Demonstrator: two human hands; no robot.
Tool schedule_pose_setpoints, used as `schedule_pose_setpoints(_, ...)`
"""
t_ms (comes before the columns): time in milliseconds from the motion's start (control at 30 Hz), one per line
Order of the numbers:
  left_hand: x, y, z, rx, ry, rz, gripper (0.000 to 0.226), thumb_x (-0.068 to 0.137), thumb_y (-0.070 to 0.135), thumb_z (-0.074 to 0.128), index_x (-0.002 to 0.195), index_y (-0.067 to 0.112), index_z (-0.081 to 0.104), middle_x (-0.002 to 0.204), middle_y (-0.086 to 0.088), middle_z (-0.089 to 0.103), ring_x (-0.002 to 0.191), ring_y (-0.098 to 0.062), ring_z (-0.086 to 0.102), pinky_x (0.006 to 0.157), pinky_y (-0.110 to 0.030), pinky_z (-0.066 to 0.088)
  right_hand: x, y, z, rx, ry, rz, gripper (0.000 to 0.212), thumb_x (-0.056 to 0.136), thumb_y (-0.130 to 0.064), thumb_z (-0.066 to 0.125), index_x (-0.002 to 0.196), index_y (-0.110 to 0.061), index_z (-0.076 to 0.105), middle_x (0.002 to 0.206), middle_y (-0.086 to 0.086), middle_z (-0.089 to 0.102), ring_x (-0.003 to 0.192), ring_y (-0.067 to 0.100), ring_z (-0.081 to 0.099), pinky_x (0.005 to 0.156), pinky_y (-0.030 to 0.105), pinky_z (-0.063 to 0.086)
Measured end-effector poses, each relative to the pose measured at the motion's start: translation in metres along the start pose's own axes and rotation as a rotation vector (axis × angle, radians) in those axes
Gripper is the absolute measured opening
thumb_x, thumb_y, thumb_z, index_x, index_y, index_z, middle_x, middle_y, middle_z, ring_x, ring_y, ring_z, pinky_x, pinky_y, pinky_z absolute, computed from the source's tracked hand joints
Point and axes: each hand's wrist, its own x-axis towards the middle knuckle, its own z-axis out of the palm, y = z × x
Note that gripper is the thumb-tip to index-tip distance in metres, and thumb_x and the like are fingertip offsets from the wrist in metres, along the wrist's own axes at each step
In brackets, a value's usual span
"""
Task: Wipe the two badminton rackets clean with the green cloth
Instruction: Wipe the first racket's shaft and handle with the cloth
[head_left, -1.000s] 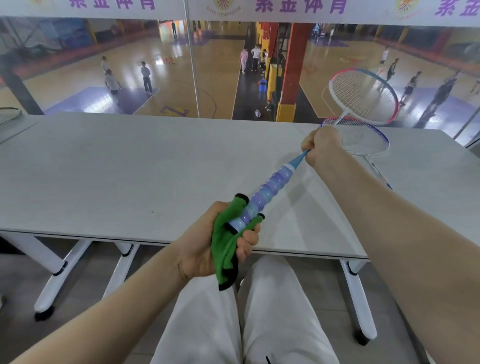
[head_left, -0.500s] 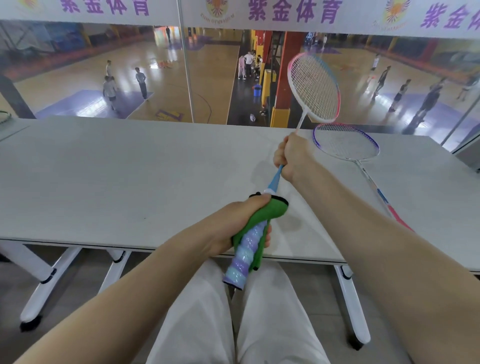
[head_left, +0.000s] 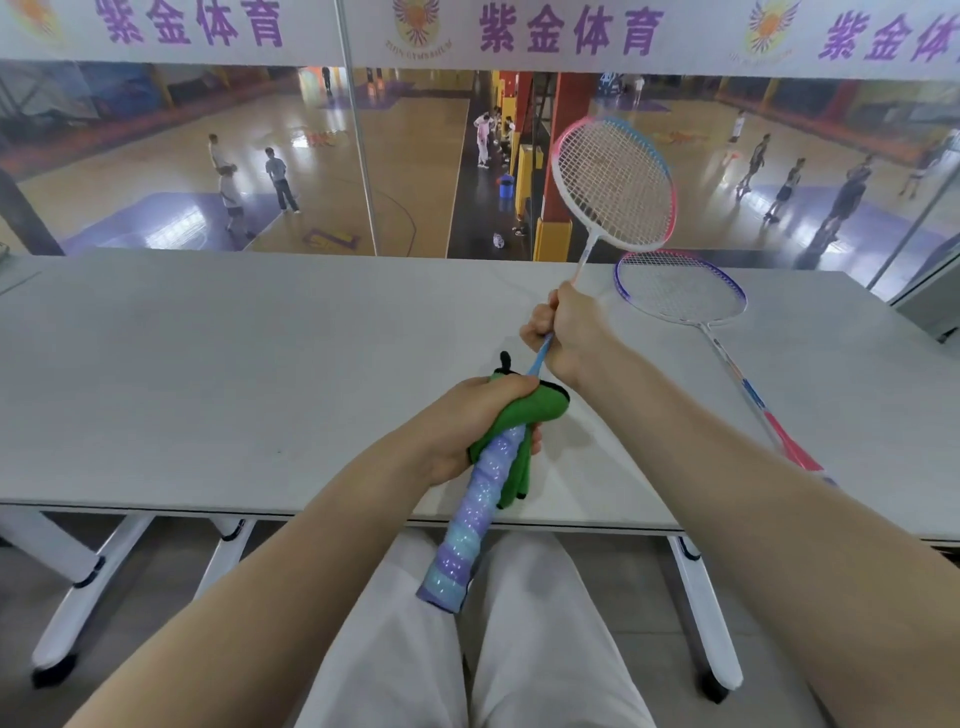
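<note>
Head view: left grip (head_left: 470, 415) around cloth-wrapped racket handle (head_left: 470, 519).

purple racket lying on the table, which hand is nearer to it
Right. The right hand grips the raised racket's shaft just left of the purple racket; the left hand sits farther back.

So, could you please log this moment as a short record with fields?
left hand: grips green cloth wrapped round the held racket at the top of its handle
right hand: grips held racket's shaft
second racket: flat on white table, untouched
held racket's head: raised above the table
</note>
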Motion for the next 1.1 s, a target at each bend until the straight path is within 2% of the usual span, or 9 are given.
schedule_pose_setpoints(233, 0.001, 0.0, -0.014, -0.067, 0.12, 0.145, 0.011, 0.094, 0.014, 0.058, 0.089, 0.006, 0.064, 0.064, -0.005, 0.067, 0.059, -0.019, 0.062, 0.054, -0.025, 0.053, -0.021, -0.002, -0.015, -0.642, -0.315, 0.05, 0.038, 0.103, -0.042, 0.042, 0.093, -0.012, 0.062, 0.085, 0.01, 0.064, 0.07, 0.021, 0.06, 0.069, 0.03, 0.054)
schedule_pose_setpoints(333, 0.001, -0.003, -0.017, -0.104, 0.199, 0.195, 0.014, 0.095, 0.019, 0.058, 0.092, 0.006, 0.062, 0.066, -0.009, 0.066, 0.059, -0.022, 0.06, 0.057, -0.03, 0.053, -0.029, 0.006, -0.021, -0.746, -0.364, 0.059, 0.042, 0.102, -0.046, 0.041, 0.104, -0.009, 0.061, 0.094, 0.014, 0.064, 0.08, 0.027, 0.062, 0.072, 0.034, 0.056)
schedule_pose_setpoints(467, 0.007, -0.003, -0.023, -0.178, 0.328, 0.267, 0.021, 0.095, 0.024, 0.058, 0.088, 0.006, 0.066, 0.067, -0.009, 0.067, 0.062, -0.025, 0.063, 0.064, -0.037, 0.054, -0.048, 0.024, -0.033, -0.812, -0.511, 0.142, 0.047, 0.101, -0.046, 0.042, 0.102, -0.004, 0.063, 0.087, 0.017, 0.065, 0.073, 0.028, 0.067, 0.076, 0.039, 0.059)
schedule_pose_setpoints(567, 0.015, -0.002, -0.028, -0.293, 0.413, 0.299, 0.021, 0.096, 0.024, 0.057, 0.087, 0.008, 0.067, 0.059, -0.005, 0.063, 0.055, -0.021, 0.06, 0.055, -0.032, 0.053, -0.061, 0.032, -0.039, -0.778, -0.604, 0.258, 0.061, 0.097, -0.056, 0.047, 0.114, 0.001, 0.061, 0.095, 0.02, 0.065, 0.084, 0.034, 0.068, 0.084, 0.044, 0.058)
schedule_pose_setpoints(667, 0.025, 0.0, -0.039, -0.446, 0.477, 0.314, 0.018, 0.095, 0.018, 0.06, 0.081, 0.007, 0.062, 0.056, -0.005, 0.059, 0.054, -0.019, 0.057, 0.052, -0.028, 0.051, -0.076, 0.035, -0.039, -0.825, -0.655, 0.262, 0.052, 0.091, -0.059, 0.052, 0.105, -0.011, 0.064, 0.091, 0.013, 0.065, 0.081, 0.027, 0.065, 0.08, 0.041, 0.056)
schedule_pose_setpoints(733, 0.031, 0.0, -0.048, -0.478, 0.505, 0.325, 0.019, 0.092, 0.015, 0.062, 0.075, 0.008, 0.059, 0.055, -0.005, 0.059, 0.052, -0.021, 0.057, 0.053, -0.029, 0.051, -0.084, 0.037, -0.039, -0.846, -0.667, 0.251, 0.04, 0.093, -0.05, 0.057, 0.105, -0.012, 0.06, 0.091, 0.011, 0.064, 0.08, 0.026, 0.063, 0.084, 0.047, 0.055)
schedule_pose_setpoints(833, 0.037, -0.007, -0.06, -0.471, 0.544, 0.317, 0.02, 0.088, 0.017, 0.065, 0.07, 0.009, 0.06, 0.06, -0.007, 0.058, 0.057, -0.027, 0.058, 0.057, -0.034, 0.052, -0.092, 0.037, -0.039, -0.8, -0.648, 0.251, 0.029, 0.094, -0.034, 0.062, 0.105, -0.007, 0.057, 0.083, 0.011, 0.063, 0.067, 0.024, 0.064, 0.067, 0.038, 0.059)
schedule_pose_setpoints(967, 0.043, -0.015, -0.07, -0.514, 0.563, 0.28, 0.017, 0.087, 0.018, 0.067, 0.073, 0.01, 0.061, 0.063, -0.006, 0.059, 0.055, -0.023, 0.058, 0.056, -0.033, 0.053, -0.096, 0.042, -0.037, -0.988, -0.623, 0.042, 0.018, 0.098, -0.027, 0.053, 0.096, -0.009, 0.053, 0.075, 0.004, 0.056, 0.05, 0.016, 0.051, 0.048, 0.027, 0.045)
schedule_pose_setpoints(1100, 0.047, -0.006, -0.08, -0.58, 0.543, 0.31, 0.015, 0.089, 0.02, 0.068, 0.078, 0.011, 0.062, 0.061, -0.003, 0.061, 0.057, -0.017, 0.06, 0.065, -0.033, 0.056, -0.097, 0.045, -0.051, -1.09, -0.612, -0.066, 0.015, 0.096, -0.031, 0.052, 0.094, -0.017, 0.053, 0.072, 0.002, 0.055, 0.049, 0.018, 0.047, 0.047, 0.03, 0.039)
